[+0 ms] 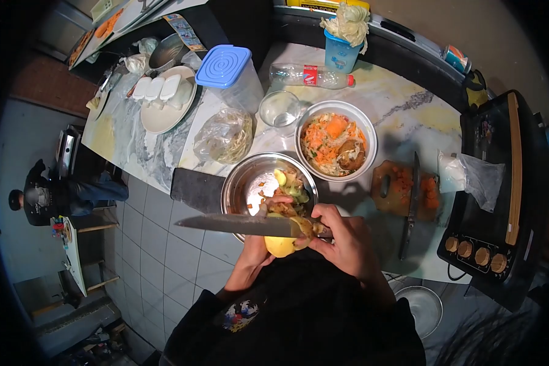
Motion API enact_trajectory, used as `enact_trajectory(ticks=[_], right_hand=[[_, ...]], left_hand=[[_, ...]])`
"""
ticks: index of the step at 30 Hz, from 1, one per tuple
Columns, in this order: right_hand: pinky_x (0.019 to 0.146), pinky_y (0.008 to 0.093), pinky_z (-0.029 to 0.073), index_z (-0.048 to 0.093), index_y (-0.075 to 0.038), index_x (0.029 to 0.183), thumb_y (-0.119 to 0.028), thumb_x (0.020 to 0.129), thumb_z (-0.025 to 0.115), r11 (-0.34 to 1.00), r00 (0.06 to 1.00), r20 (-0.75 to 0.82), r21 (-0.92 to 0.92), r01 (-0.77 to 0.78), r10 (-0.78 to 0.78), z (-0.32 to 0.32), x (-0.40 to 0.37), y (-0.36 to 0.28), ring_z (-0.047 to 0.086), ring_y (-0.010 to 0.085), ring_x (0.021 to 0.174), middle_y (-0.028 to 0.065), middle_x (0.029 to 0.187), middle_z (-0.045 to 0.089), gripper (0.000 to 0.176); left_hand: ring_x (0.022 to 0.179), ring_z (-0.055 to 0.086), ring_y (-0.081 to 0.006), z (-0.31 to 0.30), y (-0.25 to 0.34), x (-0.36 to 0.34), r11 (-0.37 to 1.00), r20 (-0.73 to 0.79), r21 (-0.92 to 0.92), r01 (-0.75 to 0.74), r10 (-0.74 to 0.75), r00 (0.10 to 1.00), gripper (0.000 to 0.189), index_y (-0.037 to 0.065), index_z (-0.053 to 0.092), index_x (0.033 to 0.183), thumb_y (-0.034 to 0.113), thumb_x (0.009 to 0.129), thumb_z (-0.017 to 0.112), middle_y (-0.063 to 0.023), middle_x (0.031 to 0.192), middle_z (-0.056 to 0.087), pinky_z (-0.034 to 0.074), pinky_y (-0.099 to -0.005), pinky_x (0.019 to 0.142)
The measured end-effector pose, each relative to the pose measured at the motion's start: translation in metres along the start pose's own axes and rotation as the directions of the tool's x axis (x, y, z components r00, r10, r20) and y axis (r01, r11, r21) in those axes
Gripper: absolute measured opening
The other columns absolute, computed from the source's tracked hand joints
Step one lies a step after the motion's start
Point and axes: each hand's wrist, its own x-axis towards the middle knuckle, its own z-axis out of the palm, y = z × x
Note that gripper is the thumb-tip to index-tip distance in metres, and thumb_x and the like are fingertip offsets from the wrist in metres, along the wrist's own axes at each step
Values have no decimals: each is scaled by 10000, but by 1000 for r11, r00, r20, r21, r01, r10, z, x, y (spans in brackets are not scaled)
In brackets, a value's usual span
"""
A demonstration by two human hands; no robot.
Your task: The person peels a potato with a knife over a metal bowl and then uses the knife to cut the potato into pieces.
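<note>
Pale grey tiles stretch along the floor (137, 210) on the left, a person (41, 198) in dark clothes at the far edge! Moving right, onto the marbled counter (402, 116): a plate (158, 125) carries white containers, then comes a knotted clear bag (226, 137) beside a blue-lidded tub (229, 70). Now the action, right at the metal bowl (226, 201) with its peelings! Left hand (255, 249), fingers curled firmly round the yellow vegetable (280, 246), held at the bowl's near rim; the big knife (238, 226) lies across it, blade pointing left. Right hand (341, 238), fingers closed on the handle, thumb close to the peel! Further right, a bowl of shredded orange mix (372, 134), a wooden board (381, 198) with a second knife (415, 183), and finally the black oven (479, 235).
</note>
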Motion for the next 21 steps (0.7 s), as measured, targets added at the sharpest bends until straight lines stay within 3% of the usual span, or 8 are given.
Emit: enact_trajectory(ticks=[1, 3, 5, 8, 12, 14, 17, 21], right_hand=[[514, 352, 476, 516, -66, 1147, -216, 736, 799, 999, 999, 10, 20, 34, -34, -2, -2, 2, 647, 257, 586, 88, 704, 644, 521], [513, 353, 474, 517, -69, 1170, -225, 736, 799, 997, 998, 15, 43, 63, -64, -6, -3, 1, 647, 263, 588, 93, 708, 646, 541], [572, 323, 509, 555, -83, 1116, -219, 745, 801, 996, 983, 166, 16, -85, 81, -14, 2, -7, 688, 232, 685, 93, 875, 682, 466], [525, 367, 477, 515, -101, 1235, -300, 802, 746, 998, 992, 104, -7, 66, -65, -4, 8, 6, 644, 286, 591, 116, 712, 652, 530], [546, 388, 489, 513, -104, 1240, -324, 846, 699, 990, 989, 55, -2, 138, -138, 3, 19, 9, 652, 304, 616, 132, 737, 663, 488], [579, 414, 501, 501, -82, 1251, -330, 873, 666, 1000, 993, 117, -12, 29, -28, 8, 20, 7, 660, 340, 670, 161, 796, 674, 481], [633, 429, 500, 471, -62, 1245, -291, 852, 704, 996, 988, 128, -1, -84, 84, 13, 26, -3, 653, 384, 759, 185, 869, 671, 511], [650, 471, 510, 415, -47, 1306, -307, 898, 635, 997, 990, 135, 51, -54, 47, 22, 31, -7, 645, 422, 767, 219, 880, 665, 531]], left_hand=[[941, 617, -167, 0, 3, 0, 991, 59, 125, -44, 37, 998, 372, 51, 429, 1253, 336, 1044, 316, -153, 1141, 541, 543, -276, 712], [942, 618, -174, -2, -4, 1, 994, 50, 91, -59, 55, 997, 361, 46, 412, 1263, 319, 1039, 340, -153, 1150, 539, 545, -287, 720], [943, 618, -181, -8, -10, -1, 995, 44, 58, -76, 74, 996, 355, 42, 394, 1273, 302, 1034, 363, -153, 1159, 536, 546, -298, 729], [958, 621, -201, -19, -12, -8, 990, 111, 49, 135, -139, 984, 370, 39, 362, 1289, 291, 1021, 403, -157, 1190, 523, 542, -322, 783], [1005, 631, -220, -10, -9, 2, 994, -114, -28, 103, -105, 988, 414, 41, 443, 1267, 360, 1022, 347, -136, 1151, 593, 537, -354, 844], [980, 645, -236, -16, -13, 4, 963, -292, -267, 22, -103, 951, 455, 39, 491, 1242, 396, 1016, 324, -132, 1114, 620, 550, -357, 810], [913, 662, -212, -19, -5, 10, 950, -330, -311, 12, -120, 936, 461, 58, 532, 1209, 425, 1006, 340, -97, 1073, 642, 561, -320, 737], [755, 681, -156, -23, -2, 11, 934, -436, -355, 37, -201, 877, 451, 90, 568, 1165, 461, 991, 379, -40, 967, 674, 543, -224, 505]])
